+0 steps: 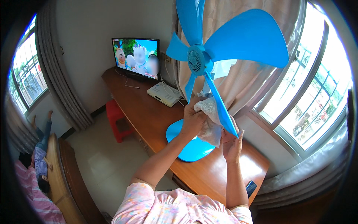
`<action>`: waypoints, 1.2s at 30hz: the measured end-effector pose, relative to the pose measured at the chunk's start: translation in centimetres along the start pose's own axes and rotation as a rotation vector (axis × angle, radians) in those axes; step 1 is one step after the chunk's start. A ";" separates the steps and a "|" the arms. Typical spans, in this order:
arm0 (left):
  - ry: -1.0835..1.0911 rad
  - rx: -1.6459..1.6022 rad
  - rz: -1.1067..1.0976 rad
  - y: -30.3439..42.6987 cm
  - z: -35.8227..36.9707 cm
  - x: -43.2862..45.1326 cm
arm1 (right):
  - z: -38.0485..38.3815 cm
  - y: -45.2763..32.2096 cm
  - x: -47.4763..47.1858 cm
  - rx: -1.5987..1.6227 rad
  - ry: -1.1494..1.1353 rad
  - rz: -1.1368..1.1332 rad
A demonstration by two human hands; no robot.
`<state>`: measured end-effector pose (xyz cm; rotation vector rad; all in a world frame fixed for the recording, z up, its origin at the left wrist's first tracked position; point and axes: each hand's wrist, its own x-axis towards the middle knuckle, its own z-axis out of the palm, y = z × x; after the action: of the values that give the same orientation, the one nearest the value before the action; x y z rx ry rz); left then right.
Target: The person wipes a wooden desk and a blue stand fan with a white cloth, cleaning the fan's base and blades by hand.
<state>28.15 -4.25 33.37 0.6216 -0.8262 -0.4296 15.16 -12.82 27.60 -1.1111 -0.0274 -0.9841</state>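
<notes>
A blue table fan (200, 61) with bare blades and no guard stands on the wooden desk (179, 113) in front of me. My left hand (193, 117) grips a whitish cloth (209, 131), which lies against the lower blade (221, 105). Around the tip of that same blade is my right hand (232, 142), its fingers partly behind the blade. The fan's round blue base (193, 152) rests on the desk below, and the cloth and my left forearm cover part of it.
Farther along the desk stand a television (136, 58) and a white box (164, 93) with cables. A phone (251, 188) lies near the right corner. Beside the desk is a red stool (117, 120). At far left a person (42, 162) lies on a bed (60, 190). Curtains (240, 92) hang behind the fan.
</notes>
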 end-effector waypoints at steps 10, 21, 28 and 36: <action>0.316 0.329 0.430 2.2 -0.4 5.5 | 2.3 -2.3 -0.5 0.027 -0.052 -0.055; -0.416 0.705 0.470 0.6 3.6 -3.8 | 2.1 -3.9 -1.5 -0.001 0.107 0.025; -0.094 0.321 0.181 2.3 -3.8 -2.3 | 2.3 -6.7 -0.1 0.019 -0.143 -0.207; 0.402 0.380 0.345 0.8 -4.5 3.5 | 5.2 -10.2 2.4 0.119 -0.298 -0.427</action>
<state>33.86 -4.18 33.46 0.8632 -0.6126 0.1718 12.00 -11.36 38.76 -1.1569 -0.5777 -1.1666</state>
